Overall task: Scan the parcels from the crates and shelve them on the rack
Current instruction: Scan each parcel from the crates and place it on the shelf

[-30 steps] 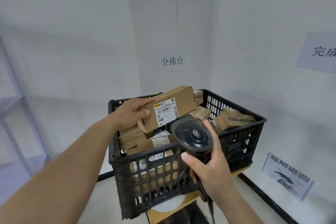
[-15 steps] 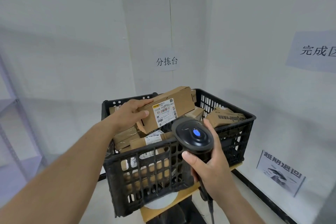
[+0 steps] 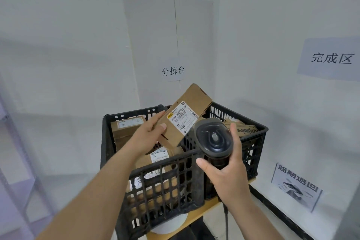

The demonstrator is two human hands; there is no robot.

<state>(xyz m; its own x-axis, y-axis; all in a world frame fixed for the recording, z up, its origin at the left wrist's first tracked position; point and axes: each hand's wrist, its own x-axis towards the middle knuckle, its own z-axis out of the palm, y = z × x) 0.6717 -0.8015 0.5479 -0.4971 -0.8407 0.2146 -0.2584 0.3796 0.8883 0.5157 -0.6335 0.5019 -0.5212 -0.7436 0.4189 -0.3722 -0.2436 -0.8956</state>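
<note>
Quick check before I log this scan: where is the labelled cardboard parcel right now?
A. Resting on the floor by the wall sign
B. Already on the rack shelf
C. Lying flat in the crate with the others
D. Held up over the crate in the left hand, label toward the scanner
D: the left hand grips the parcel tilted above the black crate, its label facing the scanner held in the right hand.

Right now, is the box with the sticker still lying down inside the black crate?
No, the left hand holds the box tilted up above the crate, beside the scanner.
</note>
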